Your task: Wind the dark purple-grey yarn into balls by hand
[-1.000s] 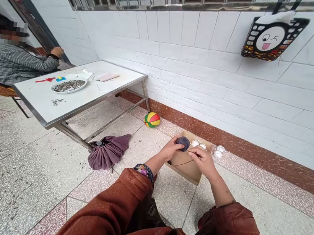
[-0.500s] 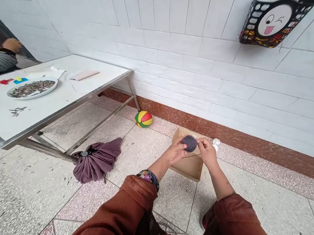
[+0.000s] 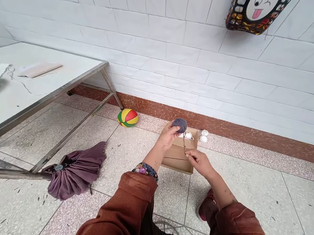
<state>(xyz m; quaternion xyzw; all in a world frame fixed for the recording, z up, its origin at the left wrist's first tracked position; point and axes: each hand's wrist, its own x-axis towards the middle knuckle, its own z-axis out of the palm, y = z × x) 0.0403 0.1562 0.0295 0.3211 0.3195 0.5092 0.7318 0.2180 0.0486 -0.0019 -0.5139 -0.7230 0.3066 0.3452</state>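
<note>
A dark grey-purple ball of yarn is in my left hand, its fingers wrapped round the lower left side. From the ball a strand of yarn runs down to my right hand, which pinches it between thumb and fingers, lower and to the right. Both hands are above an open cardboard box on the floor. Inside the box, at its far end, lies a small white ball of yarn, partly hidden. A dark strand also crosses the near part of the box.
Two white balls sit right of the box by the wall. A striped ball and a purple gathered cloth lie left, near the metal-framed table. A black basket hangs on the wall.
My right hand has moved down and away from the yarn ball, drawing out a strand. My left hand has lifted the ball slightly. The view has turned right and the plate is partly cut off.
</note>
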